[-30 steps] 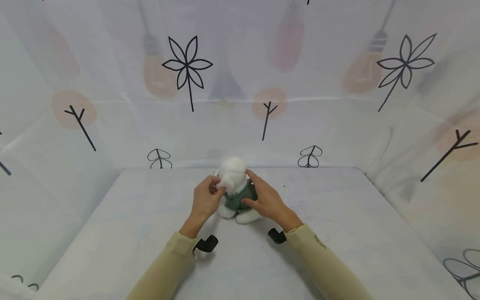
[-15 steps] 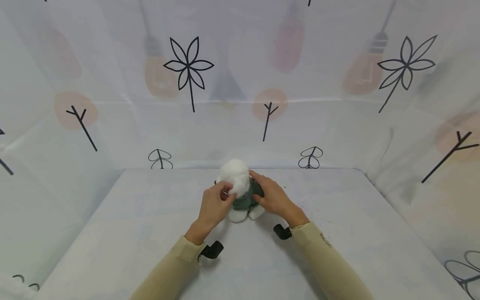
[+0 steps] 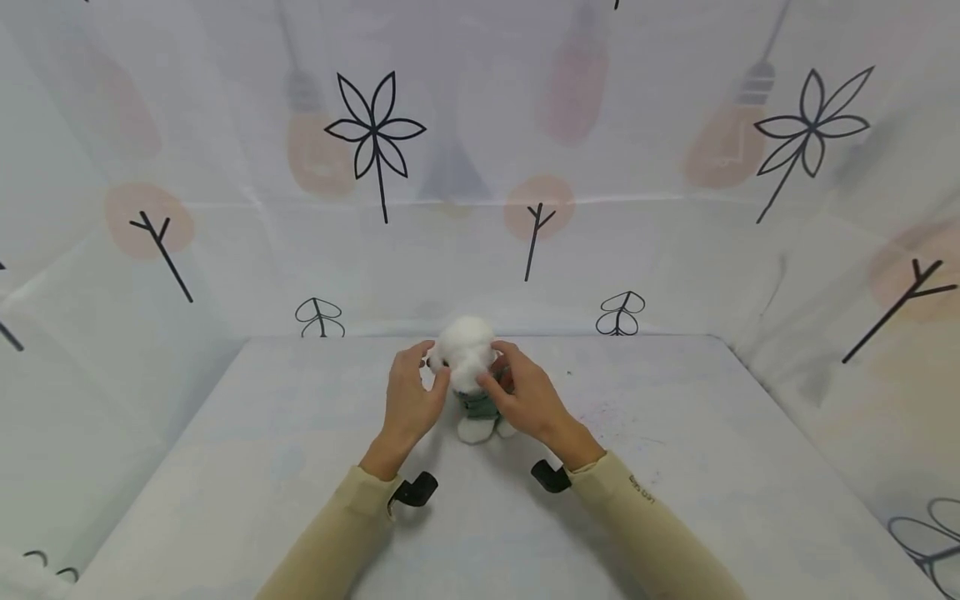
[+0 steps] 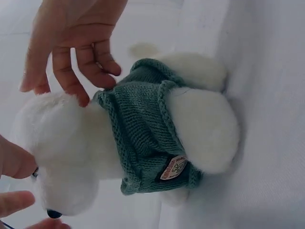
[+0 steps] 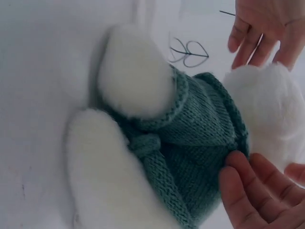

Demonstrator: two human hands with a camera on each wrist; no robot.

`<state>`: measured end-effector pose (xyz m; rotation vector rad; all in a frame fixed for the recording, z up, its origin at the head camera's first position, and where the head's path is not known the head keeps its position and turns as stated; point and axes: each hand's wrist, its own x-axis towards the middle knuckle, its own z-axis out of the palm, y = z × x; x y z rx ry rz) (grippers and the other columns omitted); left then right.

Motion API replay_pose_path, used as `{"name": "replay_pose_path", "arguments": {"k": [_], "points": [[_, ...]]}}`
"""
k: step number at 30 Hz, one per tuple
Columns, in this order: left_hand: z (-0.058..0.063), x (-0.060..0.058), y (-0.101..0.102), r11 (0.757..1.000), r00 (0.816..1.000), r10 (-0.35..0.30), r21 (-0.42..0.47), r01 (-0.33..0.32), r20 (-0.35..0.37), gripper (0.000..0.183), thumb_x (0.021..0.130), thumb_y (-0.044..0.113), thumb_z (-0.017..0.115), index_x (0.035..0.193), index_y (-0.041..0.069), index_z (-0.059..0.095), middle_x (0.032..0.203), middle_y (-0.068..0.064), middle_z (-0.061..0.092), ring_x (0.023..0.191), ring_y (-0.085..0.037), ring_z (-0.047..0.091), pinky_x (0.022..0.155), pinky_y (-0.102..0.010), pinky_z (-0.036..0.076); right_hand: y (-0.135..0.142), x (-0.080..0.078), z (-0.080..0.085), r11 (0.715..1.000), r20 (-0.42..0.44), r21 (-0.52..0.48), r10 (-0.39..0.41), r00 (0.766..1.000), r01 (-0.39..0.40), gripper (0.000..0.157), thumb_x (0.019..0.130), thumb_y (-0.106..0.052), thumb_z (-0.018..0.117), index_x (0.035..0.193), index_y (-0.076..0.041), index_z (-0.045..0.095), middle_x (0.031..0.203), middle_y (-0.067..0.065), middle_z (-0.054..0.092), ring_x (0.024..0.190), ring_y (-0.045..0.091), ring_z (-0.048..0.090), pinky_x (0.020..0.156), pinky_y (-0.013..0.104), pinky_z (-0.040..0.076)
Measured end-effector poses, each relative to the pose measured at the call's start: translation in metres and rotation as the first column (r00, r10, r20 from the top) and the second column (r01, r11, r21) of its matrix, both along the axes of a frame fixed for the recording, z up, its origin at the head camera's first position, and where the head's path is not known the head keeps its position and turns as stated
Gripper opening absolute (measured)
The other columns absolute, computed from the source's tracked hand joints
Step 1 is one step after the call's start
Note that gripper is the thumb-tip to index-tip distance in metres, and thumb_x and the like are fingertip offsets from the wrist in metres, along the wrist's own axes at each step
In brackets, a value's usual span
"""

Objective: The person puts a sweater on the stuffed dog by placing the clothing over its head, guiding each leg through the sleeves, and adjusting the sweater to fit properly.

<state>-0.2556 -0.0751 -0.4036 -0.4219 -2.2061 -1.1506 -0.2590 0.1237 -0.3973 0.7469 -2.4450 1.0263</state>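
Observation:
A white plush dog (image 3: 465, 337) in a green knitted sweater (image 4: 143, 129) sits upright at the far middle of the table. Its dark nose (image 4: 54, 213) points left in the head view. My left hand (image 3: 408, 396) is at the snout, thumb and fingers spread on either side, with a fingertip by the eye in the left wrist view. On the other side, my right hand (image 3: 532, 400) holds the head and neck with bent fingers. Its thumb lies by the ear, and its fingertips touch the sweater's collar in the right wrist view.
The white-covered table (image 3: 300, 467) stretches around the toy, with faint marks on its right part. A patterned white cloth (image 3: 450, 250) hangs behind and at both sides. Black wrist cameras (image 3: 415, 489) sit below both wrists, close to the table.
My left hand has let go of the white fur it pinched and moved left, its fingers spreading. The dog's head has turned, showing an eye. My right hand has shifted left, its thumb now on the head.

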Motion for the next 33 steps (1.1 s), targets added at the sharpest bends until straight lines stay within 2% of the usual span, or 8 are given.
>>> {"name": "replay_pose_path", "arguments": {"k": [4,7,12,19,23,25,28,33], "points": [[0.000,0.001,-0.001,0.998,0.981,-0.065,0.002,0.066,0.185,0.049,0.092,0.019,0.057,0.136,0.000,0.046,0.123,-0.020,0.056,0.106,-0.032,0.056,0.082,-0.046,0.048,-0.005,0.002,0.000,1.000,0.053,-0.001,-0.019,0.998,0.019,0.064,0.092,-0.042,0.061,0.141,-0.008,0.038,0.101,0.002,0.061,0.069,0.011,0.058,0.061,0.026,0.049],[0.000,0.001,0.000,0.995,0.965,-0.104,0.036,0.098,0.241,0.050,0.092,0.020,0.057,0.137,0.001,0.044,0.121,-0.018,0.056,0.103,-0.029,0.058,0.081,-0.045,0.050,-0.005,0.004,0.001,1.000,0.064,0.000,-0.028,0.998,0.028,0.068,0.090,-0.040,0.065,0.142,-0.008,0.036,0.101,0.003,0.060,0.068,0.012,0.059,0.061,0.026,0.049],[-0.002,0.001,0.000,0.991,0.968,-0.129,0.059,0.119,0.214,0.048,0.089,0.020,0.062,0.130,0.001,0.046,0.111,-0.017,0.056,0.094,-0.027,0.058,0.077,-0.044,0.051,-0.005,0.003,0.001,1.000,0.055,-0.011,-0.018,0.998,0.019,0.067,0.090,-0.034,0.066,0.142,-0.005,0.035,0.101,0.004,0.059,0.068,0.010,0.058,0.061,0.025,0.049],[0.001,0.007,0.004,0.984,0.962,-0.175,0.067,0.164,0.212,0.040,0.086,0.023,0.067,0.116,0.004,0.048,0.092,-0.012,0.055,0.078,-0.023,0.060,0.069,-0.036,0.052,0.009,-0.007,-0.003,0.998,0.059,-0.021,0.056,0.997,-0.055,0.060,0.095,-0.023,0.060,0.146,-0.007,0.033,0.106,0.006,0.060,0.083,0.013,0.057,0.073,0.033,0.050],[0.001,0.013,0.012,0.976,0.946,-0.215,0.022,0.216,0.243,0.035,0.087,0.022,0.069,0.109,0.007,0.048,0.090,-0.011,0.056,0.076,-0.019,0.060,0.068,-0.032,0.051,0.022,-0.019,-0.011,0.997,0.076,-0.048,0.064,0.995,-0.060,0.055,0.095,-0.013,0.056,0.147,-0.014,0.036,0.117,0.006,0.058,0.097,0.016,0.057,0.085,0.038,0.048],[0.001,0.015,0.015,0.975,0.945,-0.214,-0.011,0.223,0.247,0.032,0.088,0.022,0.068,0.108,0.007,0.049,0.091,-0.010,0.057,0.076,-0.018,0.060,0.067,-0.031,0.051,0.027,-0.024,-0.013,0.995,0.083,-0.064,0.078,0.993,-0.073,0.054,0.095,-0.010,0.054,0.146,-0.016,0.038,0.122,0.006,0.058,0.103,0.018,0.057,0.090,0.041,0.047],[0.001,0.015,0.017,0.982,0.960,-0.180,-0.025,0.189,0.216,0.025,0.089,0.020,0.065,0.106,0.008,0.052,0.091,-0.007,0.058,0.075,-0.016,0.060,0.066,-0.029,0.050,0.032,-0.027,-0.011,0.992,0.069,-0.075,0.106,0.992,-0.101,0.052,0.094,-0.008,0.055,0.143,-0.015,0.042,0.127,0.005,0.057,0.107,0.020,0.057,0.092,0.044,0.046],[0.003,0.009,0.010,0.996,0.992,-0.086,0.028,0.084,0.095,0.011,0.088,0.010,0.060,0.098,0.006,0.059,0.087,-0.007,0.059,0.075,-0.018,0.058,0.066,-0.032,0.051,0.033,-0.023,-0.003,0.996,0.047,-0.027,0.081,0.996,-0.080,0.055,0.087,-0.009,0.059,0.140,-0.012,0.045,0.123,0.005,0.057,0.102,0.019,0.056,0.089,0.043,0.046]]}}
